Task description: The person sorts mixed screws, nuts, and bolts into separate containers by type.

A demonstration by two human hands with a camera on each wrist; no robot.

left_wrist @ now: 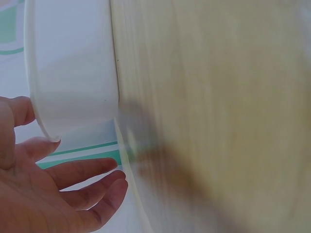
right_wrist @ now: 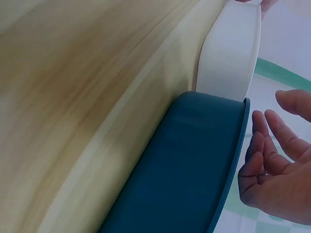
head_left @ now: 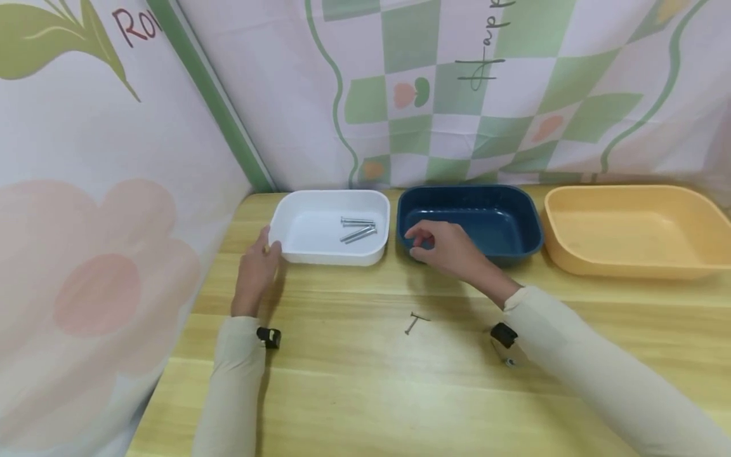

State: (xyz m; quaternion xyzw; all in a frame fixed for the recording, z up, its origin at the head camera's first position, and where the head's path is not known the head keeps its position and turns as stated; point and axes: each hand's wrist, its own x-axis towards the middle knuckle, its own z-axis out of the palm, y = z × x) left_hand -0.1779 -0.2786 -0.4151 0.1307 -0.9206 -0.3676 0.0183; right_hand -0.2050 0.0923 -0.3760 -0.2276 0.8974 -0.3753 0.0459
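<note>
I see my left hand (head_left: 255, 270) loose-fingered against the white tray (head_left: 297, 252) (bolts (head_left: 358, 229) inside), my right hand (head_left: 445, 246) empty over the blue tray (head_left: 528, 244); a nudge could slide either.

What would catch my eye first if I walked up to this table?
Three trays in a row at the back: a white tray holding silver bolts, a dark blue tray and a yellow tray. The left hand touches the white tray's corner; the right hand hovers at the blue tray's rim. One loose nail lies nearer on the wooden table.
</note>
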